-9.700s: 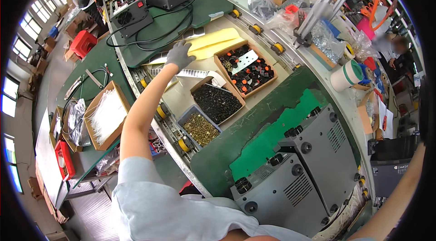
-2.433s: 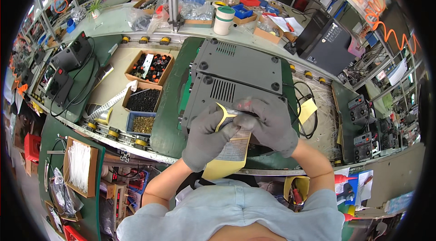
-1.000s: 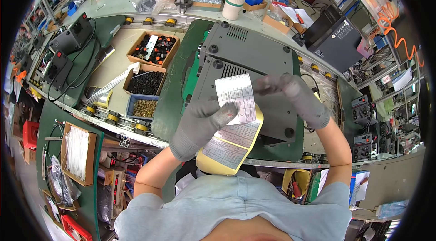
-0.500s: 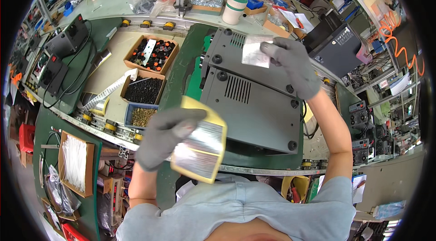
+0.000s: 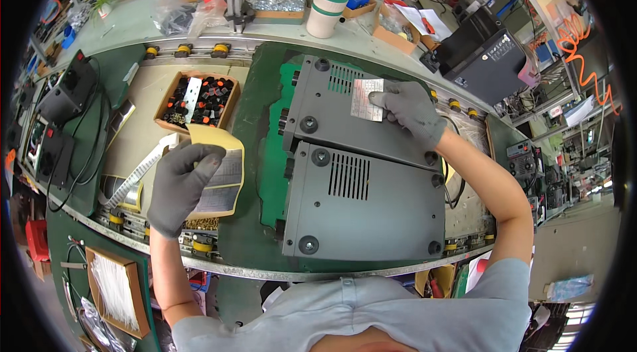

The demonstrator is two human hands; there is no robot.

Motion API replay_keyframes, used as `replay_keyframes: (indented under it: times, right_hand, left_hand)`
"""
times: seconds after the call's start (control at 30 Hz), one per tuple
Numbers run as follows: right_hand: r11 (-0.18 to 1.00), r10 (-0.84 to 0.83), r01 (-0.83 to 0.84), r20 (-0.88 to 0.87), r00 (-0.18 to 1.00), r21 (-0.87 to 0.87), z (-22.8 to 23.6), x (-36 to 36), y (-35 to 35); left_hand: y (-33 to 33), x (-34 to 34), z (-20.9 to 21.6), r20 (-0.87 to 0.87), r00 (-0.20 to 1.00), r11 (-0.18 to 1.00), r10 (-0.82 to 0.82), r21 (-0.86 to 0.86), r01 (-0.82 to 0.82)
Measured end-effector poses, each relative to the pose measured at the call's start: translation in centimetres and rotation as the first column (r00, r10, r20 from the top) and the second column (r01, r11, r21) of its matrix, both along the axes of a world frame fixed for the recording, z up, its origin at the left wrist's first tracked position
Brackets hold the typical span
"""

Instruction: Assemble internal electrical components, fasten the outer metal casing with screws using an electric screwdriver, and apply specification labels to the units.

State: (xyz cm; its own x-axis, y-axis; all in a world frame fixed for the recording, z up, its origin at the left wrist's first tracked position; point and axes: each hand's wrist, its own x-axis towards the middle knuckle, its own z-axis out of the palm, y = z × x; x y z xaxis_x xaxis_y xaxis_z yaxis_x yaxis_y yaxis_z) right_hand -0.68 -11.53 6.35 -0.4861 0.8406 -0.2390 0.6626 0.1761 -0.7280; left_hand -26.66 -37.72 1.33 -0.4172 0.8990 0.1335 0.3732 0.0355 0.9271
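Observation:
Two dark grey metal cases with slotted vents and round black feet lie side by side, the far case [image 5: 332, 110] and the near case [image 5: 371, 219]. My gloved right hand [image 5: 415, 110] is at the far case, its fingertips on the right edge of a silver label [image 5: 366, 100] beside the vent. The label lies against or just over the panel; I cannot tell if it is stuck down all over. My gloved left hand [image 5: 182, 186] pinches a yellow-backed label sheet [image 5: 225, 169] with silver labels, above the parts boxes.
A cardboard box [image 5: 233, 101] of black and orange parts stands left of the cases. A coiled white strip [image 5: 142, 169] lies nearer. Beyond the roller line are a green-lidded cup [image 5: 327, 13] and a black computer tower [image 5: 491, 63]. A box of white ties [image 5: 116, 292] sits at lower left.
My right hand has lowered the silver label onto or close to the far case. My left hand has moved left with the label sheet, and the view has shifted.

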Motion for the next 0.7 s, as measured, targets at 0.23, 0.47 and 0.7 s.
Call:
replay_keyframes:
  times: [0.23,0.47,0.7]
  right_hand:
    - [0.997,-0.080,0.080,0.091,0.993,0.005,0.1,0.6,0.4]
    - [0.993,-0.114,0.115,0.019,0.993,-0.020,0.0,1.1,0.5]
    - [0.993,-0.113,0.115,0.121,0.986,-0.007,-0.1,1.4,1.2]
  left_hand:
    - [8.3,1.5,3.4,-0.732,0.677,0.996,0.080,0.040,-0.074]
    - [13.7,4.6,4.4,-0.903,0.427,0.982,0.056,0.126,0.139]
    - [17.2,6.9,3.8,-0.964,0.263,0.988,-0.032,0.009,0.155]
